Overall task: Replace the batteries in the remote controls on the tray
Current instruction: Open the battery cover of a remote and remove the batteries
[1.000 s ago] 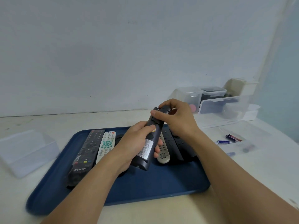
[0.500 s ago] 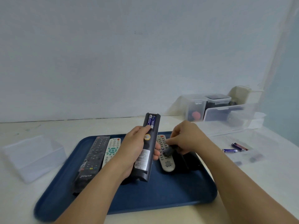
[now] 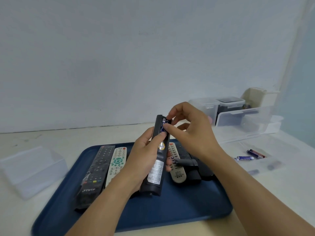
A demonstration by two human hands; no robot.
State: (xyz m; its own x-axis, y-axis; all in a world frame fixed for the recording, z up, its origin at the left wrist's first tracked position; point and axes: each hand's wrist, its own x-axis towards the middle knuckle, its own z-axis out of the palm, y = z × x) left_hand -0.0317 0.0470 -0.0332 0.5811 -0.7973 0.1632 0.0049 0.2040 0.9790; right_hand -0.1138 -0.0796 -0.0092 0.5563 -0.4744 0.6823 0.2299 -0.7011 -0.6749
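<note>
My left hand (image 3: pixel 144 155) grips a black remote (image 3: pixel 156 167) upright over the blue tray (image 3: pixel 170 212), back side toward me. Its battery bay is open at the top, and blue batteries (image 3: pixel 163 126) show inside. My right hand (image 3: pixel 190 132) is at that bay, thumb and forefinger pinching the right-hand battery. The removed dark cover (image 3: pixel 186 162) lies on a grey remote (image 3: pixel 176 169) on the tray. A black remote (image 3: pixel 95 172) and a white remote (image 3: pixel 116 162) lie at the tray's left.
Loose batteries (image 3: pixel 250 155) lie on the table to the right of the tray. Clear plastic boxes (image 3: pixel 238 114) stand at the back right. Another clear box (image 3: pixel 29 169) sits left of the tray. More dark remotes (image 3: pixel 202 171) lie under my right wrist.
My right hand left the cover on the grey remote and rose to the open battery bay. The left hand keeps holding the black remote.
</note>
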